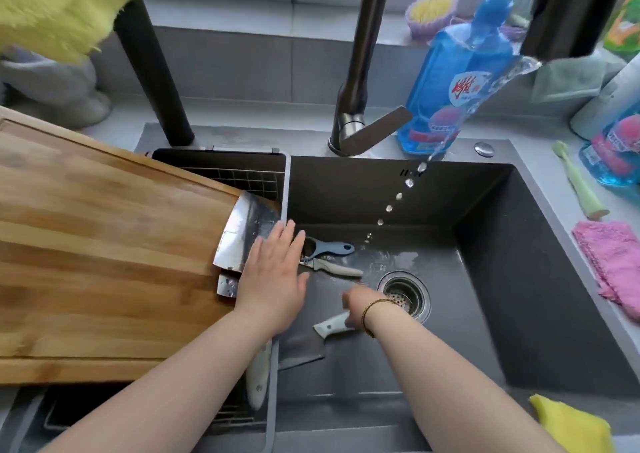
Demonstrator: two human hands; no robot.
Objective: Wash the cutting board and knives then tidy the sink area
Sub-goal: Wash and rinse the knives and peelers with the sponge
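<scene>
Far left of the frame, the big wooden cutting board [104, 262] lies across the wire drain basket [242, 179]. At its right edge sits the shiny steel cleaver [242, 238], and my left hand [277, 272] is flat on it, released, fingers straight, gripping nothing. Just right of those fingertips, a blue-handled peeler [329, 248] and cream-handled scissors [341, 269] lie on the floor of the dark grey sink [519, 279]. Lower centre, my right hand [360, 305] is grasping the white handle of the dark-bladed knife [304, 348], which lies flat on the sink floor. Beside my wrist is the round metal drain strainer [405, 295]. A stream of water [485, 99] arcs down from the upper right. A pink cloth [613, 262] rests on the table at far right.
</scene>
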